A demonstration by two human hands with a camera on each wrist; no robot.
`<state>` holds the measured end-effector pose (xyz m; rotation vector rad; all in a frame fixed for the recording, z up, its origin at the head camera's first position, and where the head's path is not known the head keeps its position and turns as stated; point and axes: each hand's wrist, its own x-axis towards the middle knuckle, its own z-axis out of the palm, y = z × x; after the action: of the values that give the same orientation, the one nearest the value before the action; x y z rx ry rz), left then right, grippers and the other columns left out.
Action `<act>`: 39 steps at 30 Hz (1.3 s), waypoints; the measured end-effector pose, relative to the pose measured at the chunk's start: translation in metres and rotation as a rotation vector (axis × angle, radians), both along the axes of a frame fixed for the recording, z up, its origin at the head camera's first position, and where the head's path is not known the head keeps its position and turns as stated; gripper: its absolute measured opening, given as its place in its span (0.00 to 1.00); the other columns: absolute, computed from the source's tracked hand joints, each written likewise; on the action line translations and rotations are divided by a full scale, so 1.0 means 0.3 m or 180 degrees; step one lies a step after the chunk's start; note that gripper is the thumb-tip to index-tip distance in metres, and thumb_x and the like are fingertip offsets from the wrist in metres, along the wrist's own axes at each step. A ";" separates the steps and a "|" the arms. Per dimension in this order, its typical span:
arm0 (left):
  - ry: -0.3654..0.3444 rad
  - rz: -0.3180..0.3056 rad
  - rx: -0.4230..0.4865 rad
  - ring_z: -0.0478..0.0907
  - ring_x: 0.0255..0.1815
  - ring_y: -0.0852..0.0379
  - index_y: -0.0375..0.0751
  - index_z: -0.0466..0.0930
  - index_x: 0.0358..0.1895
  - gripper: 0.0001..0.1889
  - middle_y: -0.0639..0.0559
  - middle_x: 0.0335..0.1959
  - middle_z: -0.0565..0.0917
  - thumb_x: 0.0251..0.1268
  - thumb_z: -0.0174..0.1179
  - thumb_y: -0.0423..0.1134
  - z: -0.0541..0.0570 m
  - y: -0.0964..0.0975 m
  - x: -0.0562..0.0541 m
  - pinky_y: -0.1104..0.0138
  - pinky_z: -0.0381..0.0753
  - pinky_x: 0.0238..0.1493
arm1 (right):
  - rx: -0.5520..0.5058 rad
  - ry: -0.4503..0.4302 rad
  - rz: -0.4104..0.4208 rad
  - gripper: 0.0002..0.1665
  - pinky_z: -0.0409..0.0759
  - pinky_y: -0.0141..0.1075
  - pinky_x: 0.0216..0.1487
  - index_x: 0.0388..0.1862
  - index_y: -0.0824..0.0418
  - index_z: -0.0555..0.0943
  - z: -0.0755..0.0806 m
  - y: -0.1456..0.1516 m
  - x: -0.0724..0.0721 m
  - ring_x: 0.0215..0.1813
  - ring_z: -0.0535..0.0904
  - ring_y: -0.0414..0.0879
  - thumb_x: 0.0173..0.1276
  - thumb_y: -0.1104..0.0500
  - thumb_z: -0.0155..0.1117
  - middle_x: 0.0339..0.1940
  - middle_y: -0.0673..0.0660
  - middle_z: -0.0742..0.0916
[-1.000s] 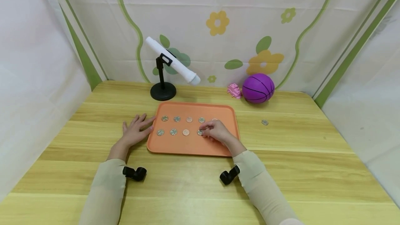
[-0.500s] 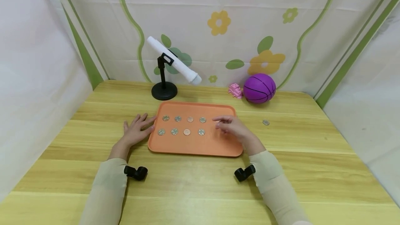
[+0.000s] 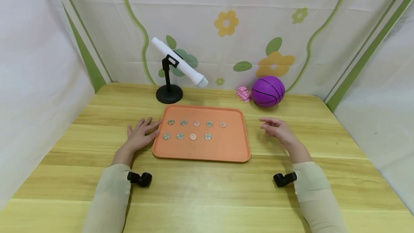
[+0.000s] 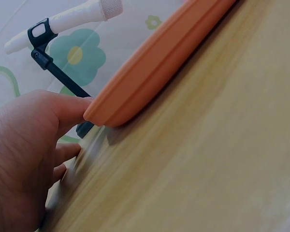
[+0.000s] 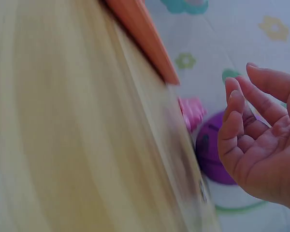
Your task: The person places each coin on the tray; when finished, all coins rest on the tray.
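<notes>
An orange tray (image 3: 200,150) carries several coins in two rows, a copper-coloured coin (image 3: 222,125) at the right end of the upper row and a silver coin (image 3: 208,136) ending the lower one. At the tray's left edge rests my left hand (image 3: 141,137), fingers spread, fingertips on the rim (image 4: 99,113). My right hand (image 3: 278,131) is over the table to the right of the tray. Its fingers are loosely bent and hold nothing in the right wrist view. A loose coin (image 5: 203,190) lies on the table near that hand; in the head view the hand hides it.
Behind the tray, a white microphone (image 3: 179,62) sits tilted on a black stand (image 3: 169,94). A small pink toy train (image 3: 243,94) and a purple ball (image 3: 267,91) are at the back right. A flower-printed cloth (image 3: 194,10) hangs behind the table.
My right hand has left the lower-row silver coin and moved right, off the tray to above the loose coin. The upper row's last coin is uncovered again. My left hand has stayed put.
</notes>
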<state>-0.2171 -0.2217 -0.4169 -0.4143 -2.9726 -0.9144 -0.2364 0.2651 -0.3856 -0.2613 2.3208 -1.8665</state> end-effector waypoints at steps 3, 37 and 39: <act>-0.0034 0.0013 -0.0076 0.37 0.64 0.38 0.49 0.59 0.64 0.27 0.37 0.65 0.50 0.62 0.45 0.53 0.004 -0.003 0.000 0.39 0.24 0.50 | -0.0078 -0.0022 -0.0129 0.16 0.73 0.31 0.35 0.48 0.57 0.77 -0.010 0.064 -0.007 0.34 0.74 0.41 0.60 0.58 0.58 0.32 0.47 0.80; -0.0021 0.0009 -0.0035 0.38 0.64 0.38 0.48 0.60 0.63 0.27 0.37 0.65 0.50 0.62 0.46 0.52 0.004 0.003 0.004 0.39 0.23 0.50 | 0.0768 -0.0291 -0.1029 0.25 0.68 0.27 0.19 0.53 0.72 0.70 -0.096 0.149 -0.057 0.19 0.69 0.35 0.59 0.61 0.59 0.25 0.48 0.77; -0.0017 0.0009 -0.0036 0.38 0.64 0.38 0.48 0.60 0.63 0.27 0.37 0.65 0.50 0.62 0.46 0.52 0.005 0.003 0.004 0.39 0.23 0.50 | 0.0809 -0.0258 -0.1042 0.24 0.69 0.27 0.19 0.52 0.72 0.70 -0.095 0.147 -0.061 0.19 0.69 0.36 0.58 0.62 0.59 0.26 0.50 0.77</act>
<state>-0.2158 -0.2208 -0.4155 -0.4083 -2.9836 -0.9004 -0.2547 0.3091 -0.4142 0.2336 2.6338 -1.6396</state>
